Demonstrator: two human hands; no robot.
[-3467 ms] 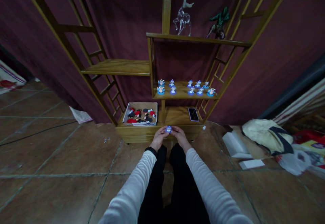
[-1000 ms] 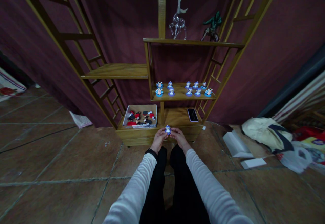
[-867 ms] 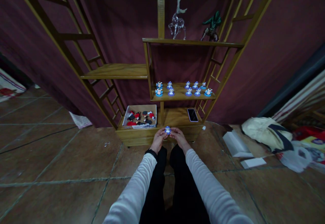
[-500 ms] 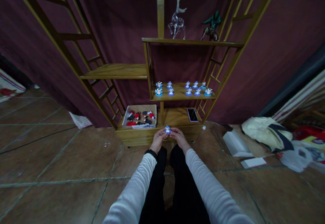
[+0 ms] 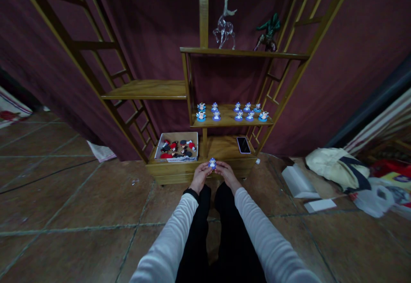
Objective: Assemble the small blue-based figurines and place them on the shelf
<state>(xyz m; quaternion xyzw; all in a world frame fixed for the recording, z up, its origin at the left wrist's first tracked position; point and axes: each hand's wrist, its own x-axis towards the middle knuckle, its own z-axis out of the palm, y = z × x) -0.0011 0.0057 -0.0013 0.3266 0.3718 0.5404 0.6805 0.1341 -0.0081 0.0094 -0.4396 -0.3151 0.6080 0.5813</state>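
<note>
A small purple-and-white figurine (image 5: 212,163) is held upright between the fingertips of both hands, in front of the cabinet's low drawer front. My left hand (image 5: 200,176) grips its left side, and my right hand (image 5: 225,172) pinches it from the right. Beyond them, on the middle shelf (image 5: 226,118), stand two rows of similar purple figurines (image 5: 216,116) and blue-based figurines (image 5: 201,116). An open cardboard box (image 5: 157,151) to the left of my hands holds several red and black figures (image 5: 173,146).
A phone (image 5: 243,145) lies on the lower board at right. A clear deer figure (image 5: 224,30) and a green-cloaked figure (image 5: 268,33) stand on the upper shelf. On the floor at right are white boxes (image 5: 299,182), a cream bag (image 5: 332,167) and plastic bags (image 5: 374,198).
</note>
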